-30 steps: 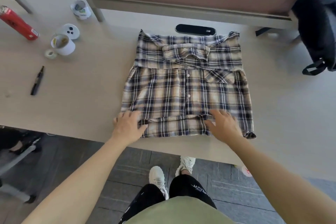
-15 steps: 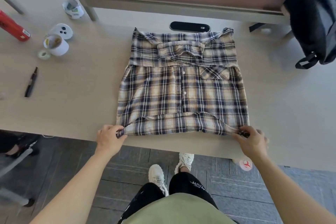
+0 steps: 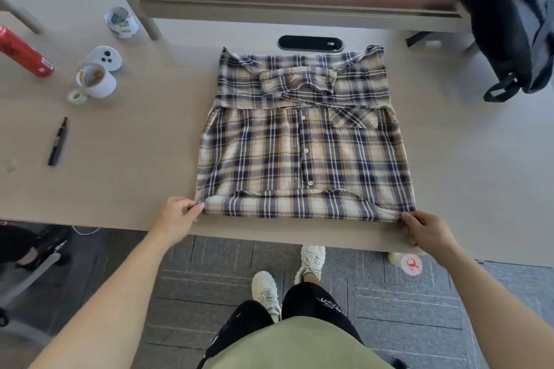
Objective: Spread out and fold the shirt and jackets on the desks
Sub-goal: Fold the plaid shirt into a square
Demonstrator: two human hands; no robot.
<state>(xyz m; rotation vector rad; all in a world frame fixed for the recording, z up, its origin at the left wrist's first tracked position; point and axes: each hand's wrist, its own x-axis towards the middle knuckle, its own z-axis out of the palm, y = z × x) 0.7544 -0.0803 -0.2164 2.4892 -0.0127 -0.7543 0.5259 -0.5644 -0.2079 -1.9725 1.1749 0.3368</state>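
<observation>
Light green top (image 3: 295,349), black trousers (image 3: 316,304) with white lettering, chunky white sneakers (image 3: 266,290).

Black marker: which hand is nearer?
Left. The left hand pinches the near left corner of the shirt, right of the marker; the right hand pinches the near right corner, across the shirt.

Both hands, left (image 3: 177,216) and right (image 3: 425,231), pinch the plaid shirt's (image 3: 302,144) near corners on the desk (image 3: 135,144).

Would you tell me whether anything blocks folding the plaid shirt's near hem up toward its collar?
Nothing visible does. The left hand and right hand pinch the hem corners; the plaid shirt bears only its folded sleeves, and the marker lies off to its left.
</observation>
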